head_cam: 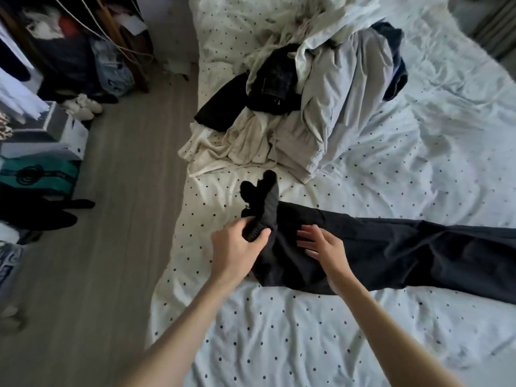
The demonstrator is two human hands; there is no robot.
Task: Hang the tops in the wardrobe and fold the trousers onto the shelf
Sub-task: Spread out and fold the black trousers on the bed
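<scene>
A pair of black trousers (391, 252) lies stretched across the bed (279, 331), running from the centre out toward three o'clock and past the picture's edge. The person's left hand (237, 247) grips a bunched end of the dark fabric, fingers and thumb curled round it, so that a twisted piece (265, 199) stands up above the sheet toward twelve o'clock. The right hand (321, 244) rests flat on the trousers just beside it, at about three o'clock of the left hand, fingers straight and spread against the cloth.

Farther up the bed, toward twelve o'clock, sits a heap of clothes (307, 107): a black garment (268, 88) lies on top of cream-coloured pieces (237, 146), a pale grey garment (349, 88) is draped beside it, and something dark blue (393, 62) shows at the heap's one o'clock side. The sheet is white with small dark dots and heavily creased.

At nine o'clock the wooden floor (125, 219) runs alongside the bed. Beyond it, at ten o'clock, stand an open wardrobe (55, 51) with hanging clothes, a pair of white shoes (83, 106) and some boxes (42, 152).
</scene>
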